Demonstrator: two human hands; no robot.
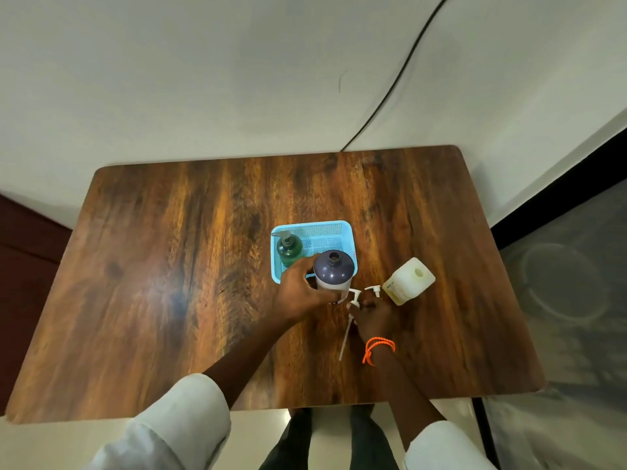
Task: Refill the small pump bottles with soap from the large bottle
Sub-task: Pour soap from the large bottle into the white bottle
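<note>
A large dark purple bottle (333, 270) with an open neck stands upright on the wooden table (169, 266), and my left hand (303, 293) grips its side. Just right of it, my right hand (375, 315) closes on a white pump head (354, 301) whose long dip tube trails toward me. A second white pump head (374, 290) lies beside it. A pale yellow square bottle (409, 280) with an open neck stands to the right. A green pump bottle (289, 248) sits in the blue basket (315, 228).
The blue basket stands just behind the purple bottle, near the table's centre. A black cable (390, 93) runs down the white wall to the table's back edge. The table's right edge borders a grey floor.
</note>
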